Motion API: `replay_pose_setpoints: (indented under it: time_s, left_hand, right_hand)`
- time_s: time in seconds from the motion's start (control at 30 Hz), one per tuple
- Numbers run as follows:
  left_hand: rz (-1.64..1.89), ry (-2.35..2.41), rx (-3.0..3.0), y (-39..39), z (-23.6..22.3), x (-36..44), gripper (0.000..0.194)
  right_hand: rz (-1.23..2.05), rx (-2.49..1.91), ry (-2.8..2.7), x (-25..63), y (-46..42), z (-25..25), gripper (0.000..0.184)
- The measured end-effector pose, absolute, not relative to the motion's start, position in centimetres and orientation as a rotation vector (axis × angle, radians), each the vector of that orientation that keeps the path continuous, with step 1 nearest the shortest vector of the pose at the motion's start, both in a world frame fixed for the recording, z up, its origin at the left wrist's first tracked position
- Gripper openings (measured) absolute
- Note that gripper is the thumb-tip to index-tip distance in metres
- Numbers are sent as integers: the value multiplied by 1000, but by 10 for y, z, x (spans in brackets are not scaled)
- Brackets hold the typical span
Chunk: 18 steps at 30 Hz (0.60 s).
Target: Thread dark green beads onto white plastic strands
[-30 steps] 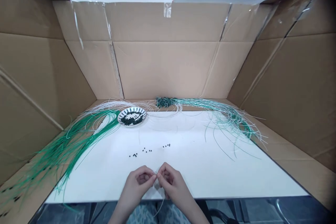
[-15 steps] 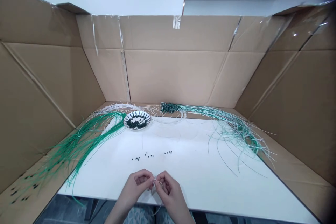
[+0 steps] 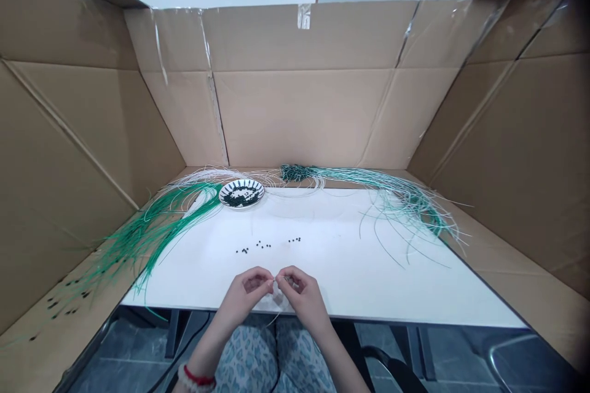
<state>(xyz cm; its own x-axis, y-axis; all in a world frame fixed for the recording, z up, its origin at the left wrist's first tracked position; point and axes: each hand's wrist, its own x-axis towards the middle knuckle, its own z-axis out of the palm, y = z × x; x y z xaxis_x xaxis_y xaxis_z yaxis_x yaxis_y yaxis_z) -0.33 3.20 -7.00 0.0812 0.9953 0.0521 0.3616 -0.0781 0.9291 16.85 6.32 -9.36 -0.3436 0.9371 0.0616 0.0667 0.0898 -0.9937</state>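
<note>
Camera view has tipped lower. Left hand [image 3: 243, 295] and right hand [image 3: 304, 301] pinch a thin pale wire [image 3: 276, 281] between narrowly closed fingers [image 3: 270, 283], above the smooth white surface [image 3: 350, 282].

L hand [image 3: 244, 293] + R hand [image 3: 305, 302] pinched, close tog.

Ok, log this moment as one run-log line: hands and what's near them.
left hand: pinches thin pale strand | right hand: pinches same strand | nearby: loose black beads on white board | beyond: striped plate, green strands

Thin pale cord [image 3: 273, 320] pinched between fingertips of left hand [image 3: 242, 298] and right hand [image 3: 304, 302], loose end left hanging below, small black beads [image 3: 254, 247] scattered just ahead on white board [image 3: 369, 282]
</note>
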Motion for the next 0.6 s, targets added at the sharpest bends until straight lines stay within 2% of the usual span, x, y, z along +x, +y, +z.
replay_pose_setpoints:
  time_s: [0.23, 0.47, 0.6]
  left_hand:
    - [1000, 1898, 1792, 60, -71, -63, 25]
    - [900, 1876, 1883, 78, -70, -70, 17]
    - [883, 1885, 1834, 79, -67, -68, 19]
  right_hand:
    - [1389, -1060, -1459, 165, 62, -99, 23]
    - [1497, -1025, -1381, 163, 64, -101, 53]
    - [1596, -1037, -1353, 164, 67, -103, 61]
